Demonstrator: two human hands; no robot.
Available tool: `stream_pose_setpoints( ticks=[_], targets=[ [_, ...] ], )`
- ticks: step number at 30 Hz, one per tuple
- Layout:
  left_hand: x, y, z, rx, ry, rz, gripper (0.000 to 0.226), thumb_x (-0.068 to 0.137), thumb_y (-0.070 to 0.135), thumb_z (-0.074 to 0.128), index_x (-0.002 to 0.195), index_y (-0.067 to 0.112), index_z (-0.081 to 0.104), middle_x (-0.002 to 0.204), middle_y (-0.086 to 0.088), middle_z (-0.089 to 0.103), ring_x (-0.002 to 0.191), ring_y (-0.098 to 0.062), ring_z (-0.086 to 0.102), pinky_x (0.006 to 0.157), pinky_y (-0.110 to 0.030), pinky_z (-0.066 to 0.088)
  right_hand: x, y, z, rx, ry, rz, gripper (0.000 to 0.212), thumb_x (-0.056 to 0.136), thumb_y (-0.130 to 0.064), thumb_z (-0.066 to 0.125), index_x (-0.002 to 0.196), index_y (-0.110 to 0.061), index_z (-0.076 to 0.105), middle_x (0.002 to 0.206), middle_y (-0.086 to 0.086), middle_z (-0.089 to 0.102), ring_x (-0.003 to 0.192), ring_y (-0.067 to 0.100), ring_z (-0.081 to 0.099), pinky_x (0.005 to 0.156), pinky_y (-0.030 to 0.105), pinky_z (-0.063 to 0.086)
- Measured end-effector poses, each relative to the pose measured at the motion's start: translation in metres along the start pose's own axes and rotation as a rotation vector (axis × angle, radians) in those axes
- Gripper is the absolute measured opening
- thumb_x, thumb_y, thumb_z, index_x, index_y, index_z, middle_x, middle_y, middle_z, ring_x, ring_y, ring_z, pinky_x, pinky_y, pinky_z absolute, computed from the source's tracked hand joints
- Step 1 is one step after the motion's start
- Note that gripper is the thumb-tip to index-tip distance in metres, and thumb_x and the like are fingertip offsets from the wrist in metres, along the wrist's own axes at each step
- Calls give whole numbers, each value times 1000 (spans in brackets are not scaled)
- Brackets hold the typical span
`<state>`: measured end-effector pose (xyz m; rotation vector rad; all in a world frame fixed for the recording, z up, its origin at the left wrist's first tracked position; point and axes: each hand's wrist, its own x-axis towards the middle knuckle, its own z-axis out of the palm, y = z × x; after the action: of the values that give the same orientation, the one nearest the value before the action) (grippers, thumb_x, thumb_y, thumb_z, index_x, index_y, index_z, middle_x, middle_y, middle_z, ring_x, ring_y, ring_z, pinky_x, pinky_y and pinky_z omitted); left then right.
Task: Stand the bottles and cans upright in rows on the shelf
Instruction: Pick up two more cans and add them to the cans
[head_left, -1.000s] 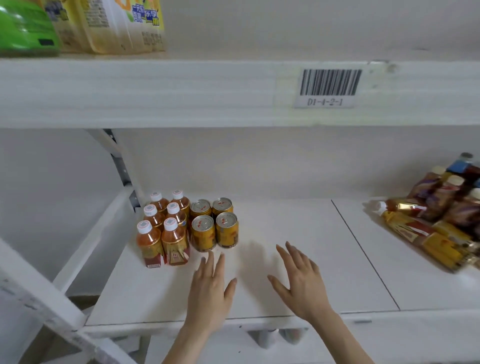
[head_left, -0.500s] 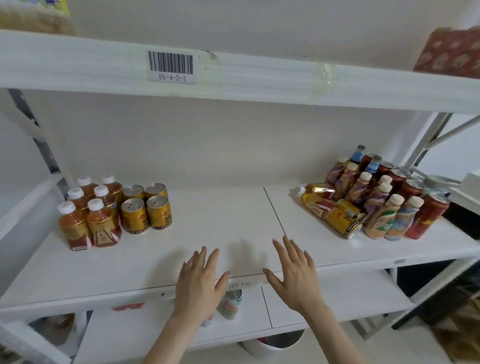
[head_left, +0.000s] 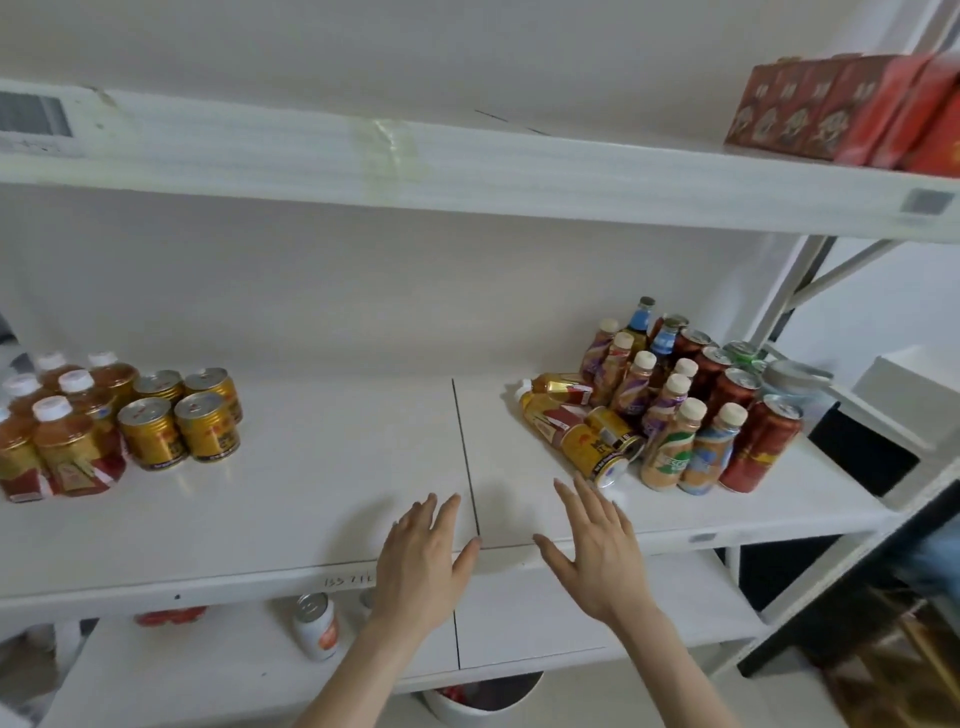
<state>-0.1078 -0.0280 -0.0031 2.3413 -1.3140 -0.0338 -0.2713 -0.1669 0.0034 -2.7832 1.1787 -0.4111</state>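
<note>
Hands first: left hand (head_left: 422, 566) and right hand (head_left: 597, 551) hover palm-down over the front edge of the shelf (head_left: 311, 499), fingers (head_left: 574, 499) spread wide, nothing held in either. Faint handwriting sits on the shelf lip just left of the left hand, too small to read.

Right fingers are near the fallen gold cans (head_left: 597, 447) and toppled bottles (head_left: 550, 400), which lie on their sides against the upright milk-tea bottles (head_left: 670, 447) and red cans (head_left: 761, 441).

Risks, as a judgement: the cans are round and lie close to the front edge, so pulling one out could set the other rolling off the shelf. The lying bottles lean into the standing cluster, so tugging them may knock the tall narrow bottles over like dominoes. Reaching across could also clip the front-row bottle.

Far left, amber tea bottles (head_left: 67, 441) and standing gold cans (head_left: 176, 421) are already upright in rows.

Labels: print on the cans and bottles is blurred, no brand legible. Barcode tag (head_left: 34, 117) on the upper shelf edge, digits unreadable. Red cartons (head_left: 841, 114) up top, pattern only.
</note>
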Motion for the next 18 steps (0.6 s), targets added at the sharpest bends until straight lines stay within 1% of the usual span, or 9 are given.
stream_pose_setpoints(
  ticks=[2, 3, 5, 8, 11, 13, 15, 18],
  targets=[
    [9, 14, 7, -17, -64, 23, 60, 92, 51, 39, 142, 19, 39, 146, -12, 44, 135, -28, 40, 108, -37, 34, 4, 20, -4, 6, 9, 29, 77, 85, -67, 25, 145, -20, 33, 152, 7, 36, 140, 27, 33, 111, 42, 31],
    [15, 19, 11, -31, -80, 27, 60, 93, 50, 39, 144, 20, 34, 150, -9, 39, 138, -25, 35, 110, -35, 30, 7, 30, -6, 17, 10, 46, 78, 85, -67, 24, 145, -19, 32, 153, 6, 35, 140, 26, 32, 111, 41, 31],
    [28, 32, 20, -68, -99, 20, 60, 94, 50, 40, 146, 21, 30, 151, -5, 37, 139, -22, 32, 109, -32, 30, 16, 52, -10, 47, 24, 73, 80, 83, -68, 23, 145, -19, 32, 153, 7, 35, 140, 27, 32, 109, 40, 33],
    [46, 48, 34, -141, -143, -22, 60, 93, 51, 42, 145, 23, 30, 149, 2, 39, 135, -21, 36, 103, -33, 37, 34, 84, -18, 108, 51, 109, 77, 84, -66, 29, 144, -18, 34, 152, 6, 35, 139, 26, 33, 108, 41, 36],
    [70, 64, 50, -206, -186, -118, 59, 92, 52, 43, 144, 27, 30, 147, 4, 40, 132, -21, 40, 100, -35, 40, 60, 111, -25, 202, 55, 126, 67, 90, -54, 47, 145, -18, 33, 154, 6, 33, 140, 24, 31, 110, 40, 33],
    [92, 76, 63, -269, -220, -199, 60, 91, 54, 43, 144, 28, 31, 146, 1, 43, 132, -21, 42, 102, -36, 40, 84, 125, -28, 258, 38, 107, 63, 92, -47, 50, 145, -17, 32, 154, 5, 33, 141, 23, 30, 110, 39, 33],
    [114, 91, 74, -407, -254, -312, 62, 90, 55, 46, 143, 26, 34, 142, -4, 48, 128, -22, 47, 103, -38, 41, 109, 135, -28, 302, 10, 76, 59, 94, -42, 49, 144, -15, 34, 152, 7, 35, 139, 24, 32, 110, 39, 34],
    [146, 112, 91, -610, -317, -474, 64, 88, 54, 51, 143, 22, 36, 134, -9, 54, 119, -23, 54, 100, -34, 43, 147, 144, -29, 335, -16, 42, 48, 95, -31, 51, 138, -14, 40, 143, 9, 46, 129, 27, 43, 106, 38, 40]
  ],
)
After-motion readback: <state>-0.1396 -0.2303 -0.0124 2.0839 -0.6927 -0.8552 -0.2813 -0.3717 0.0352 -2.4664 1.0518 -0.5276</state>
